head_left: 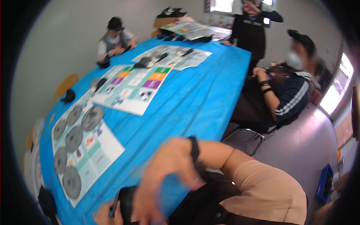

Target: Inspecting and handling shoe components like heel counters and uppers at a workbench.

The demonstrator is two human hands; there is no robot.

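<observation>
At the lower edge my left hand (pixel 107 214), partly cut off, is closed on a black object (pixel 127 200) with a thin dark edge piece; its kind does not show. My right hand (pixel 163 172), wearing a black wristband, is bent down just beside and above it. Blurred by motion, its fingers hang down with the thumb held apart, and I see nothing between them. Whether its fingertips touch the black object is unclear. Several grey round discs (pixel 74 138) lie on a printed sheet (pixel 108 150) to the left of my hands.
The long table has a creased blue cover (pixel 195 90). More printed sheets (pixel 137 101) hold black-and-white items (pixel 144 62). A person (pixel 114 43) works at the far left, another (pixel 288 86) sits at right, a third (pixel 251 33) stands behind. A blue crate (pixel 324 183) is on the floor.
</observation>
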